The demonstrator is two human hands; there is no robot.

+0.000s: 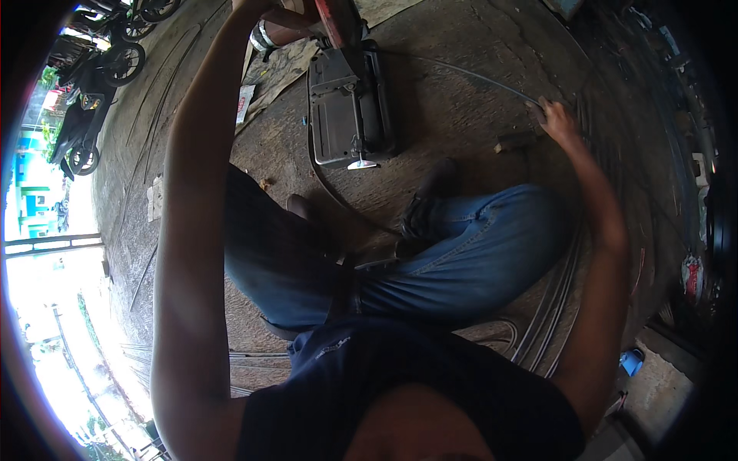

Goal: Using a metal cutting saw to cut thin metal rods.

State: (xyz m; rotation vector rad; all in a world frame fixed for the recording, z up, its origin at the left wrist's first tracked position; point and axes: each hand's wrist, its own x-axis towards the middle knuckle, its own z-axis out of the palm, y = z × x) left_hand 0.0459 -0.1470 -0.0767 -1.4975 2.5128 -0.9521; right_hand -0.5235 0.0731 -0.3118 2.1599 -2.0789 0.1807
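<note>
My right hand [556, 123] is stretched out to the right, its fingers closed on the end of a thin metal rod [480, 76]. From there the rod runs left to a cut-off saw. The saw's dark grey base [333, 123] rests on the ground in front of my crossed legs, and its red arm [330, 23] rises at the upper edge. My left hand [250, 6] is up beside the saw's upper part, cut off by the picture's edge. What its fingers do is hidden.
Long thin rods [550, 307] lie on the ground to my right and behind me. A small block [516, 141] sits below my right hand. Beside the saw lies a flat sheet [288, 81]. Motorcycles [100, 84] stand at the far left. A red and white packet [692, 275] is at right.
</note>
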